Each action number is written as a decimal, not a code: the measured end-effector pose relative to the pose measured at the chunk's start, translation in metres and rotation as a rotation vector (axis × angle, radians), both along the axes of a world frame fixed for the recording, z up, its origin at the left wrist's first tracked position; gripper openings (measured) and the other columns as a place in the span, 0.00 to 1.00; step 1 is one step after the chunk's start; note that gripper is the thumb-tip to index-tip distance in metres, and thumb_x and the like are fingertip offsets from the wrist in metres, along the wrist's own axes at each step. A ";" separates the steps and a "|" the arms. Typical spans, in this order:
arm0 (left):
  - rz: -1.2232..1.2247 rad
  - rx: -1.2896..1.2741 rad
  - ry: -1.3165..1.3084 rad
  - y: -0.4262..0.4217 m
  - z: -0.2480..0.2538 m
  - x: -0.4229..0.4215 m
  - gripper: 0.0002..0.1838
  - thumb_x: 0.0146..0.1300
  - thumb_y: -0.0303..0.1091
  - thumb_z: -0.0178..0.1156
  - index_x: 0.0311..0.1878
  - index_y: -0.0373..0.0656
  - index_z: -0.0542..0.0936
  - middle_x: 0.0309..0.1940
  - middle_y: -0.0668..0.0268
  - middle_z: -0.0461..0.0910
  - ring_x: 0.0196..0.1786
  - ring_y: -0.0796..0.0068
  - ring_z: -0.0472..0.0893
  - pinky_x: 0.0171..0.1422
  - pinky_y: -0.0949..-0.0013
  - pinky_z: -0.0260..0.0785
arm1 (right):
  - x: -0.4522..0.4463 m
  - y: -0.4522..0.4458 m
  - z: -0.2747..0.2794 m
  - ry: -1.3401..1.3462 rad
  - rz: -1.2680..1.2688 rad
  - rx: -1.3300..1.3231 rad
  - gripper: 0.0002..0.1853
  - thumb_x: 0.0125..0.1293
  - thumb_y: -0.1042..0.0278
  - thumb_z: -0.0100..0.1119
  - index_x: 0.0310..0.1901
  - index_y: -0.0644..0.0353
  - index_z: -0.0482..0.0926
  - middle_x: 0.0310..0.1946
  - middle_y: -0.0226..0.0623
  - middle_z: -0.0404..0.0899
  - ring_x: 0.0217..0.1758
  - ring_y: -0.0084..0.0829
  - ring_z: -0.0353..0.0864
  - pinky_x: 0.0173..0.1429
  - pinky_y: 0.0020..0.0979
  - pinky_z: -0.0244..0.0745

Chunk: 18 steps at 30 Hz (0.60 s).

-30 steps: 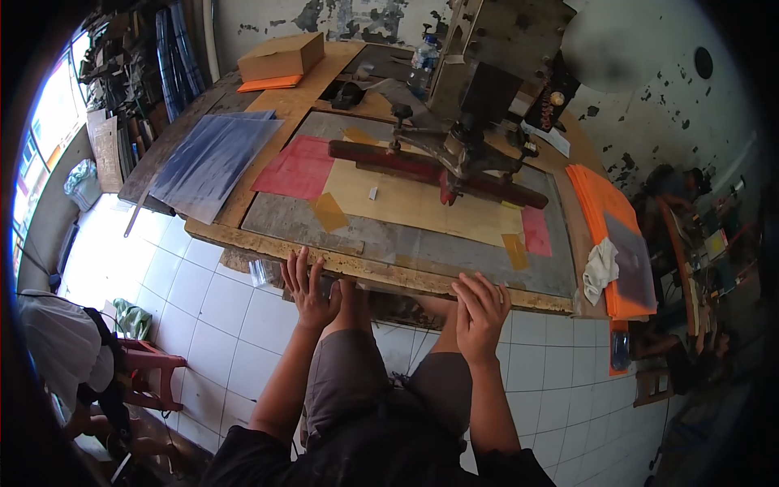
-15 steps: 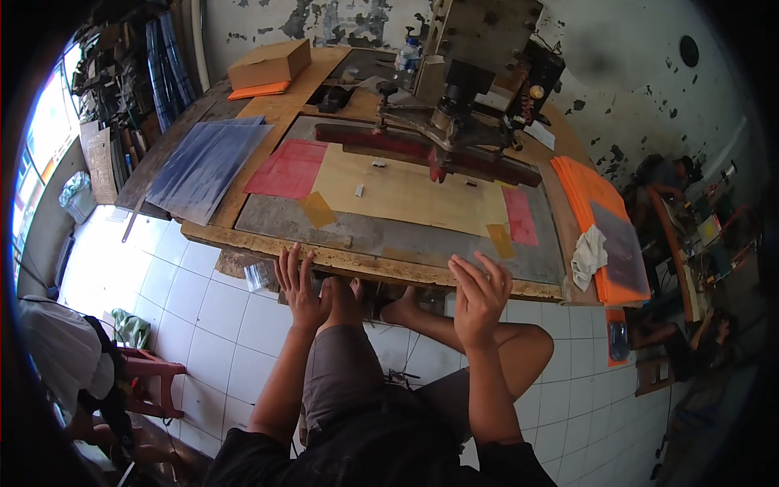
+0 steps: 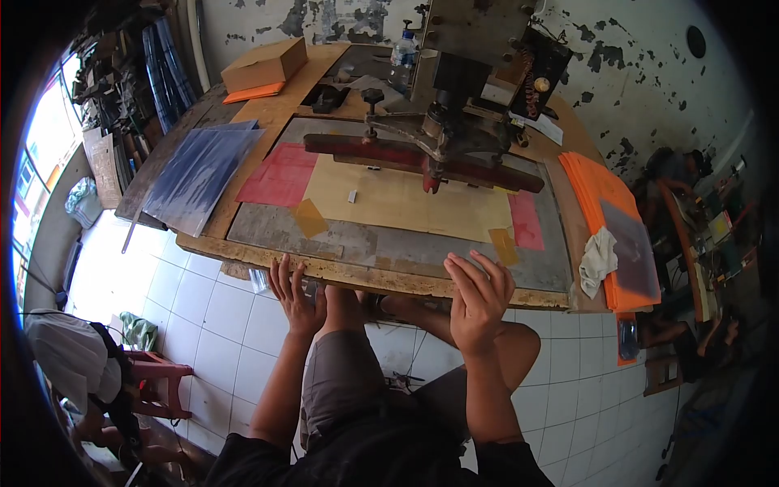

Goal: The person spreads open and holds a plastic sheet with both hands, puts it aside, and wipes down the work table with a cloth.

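The worktable (image 3: 381, 276) stands over white tiles (image 3: 256, 345) near a peeling wall (image 3: 649, 77).

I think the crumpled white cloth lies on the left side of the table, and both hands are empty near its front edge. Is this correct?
Not quite: the head view shows the white cloth on the right side of the table. The left hand and right hand are indeed empty near its front edge.
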<state>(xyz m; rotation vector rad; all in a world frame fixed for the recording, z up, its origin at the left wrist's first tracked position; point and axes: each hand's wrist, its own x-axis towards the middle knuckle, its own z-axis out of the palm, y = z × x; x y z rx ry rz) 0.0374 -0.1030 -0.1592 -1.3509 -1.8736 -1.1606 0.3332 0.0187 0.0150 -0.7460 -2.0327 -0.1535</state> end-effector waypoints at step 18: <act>-0.041 -0.032 -0.064 -0.009 0.073 0.023 0.24 0.77 0.42 0.55 0.71 0.44 0.79 0.76 0.50 0.78 0.83 0.41 0.69 0.89 0.37 0.49 | 0.128 -0.027 -0.025 -0.191 0.168 -0.310 0.15 0.71 0.67 0.72 0.58 0.55 0.92 0.61 0.30 0.92 0.70 0.39 0.87 0.77 0.47 0.70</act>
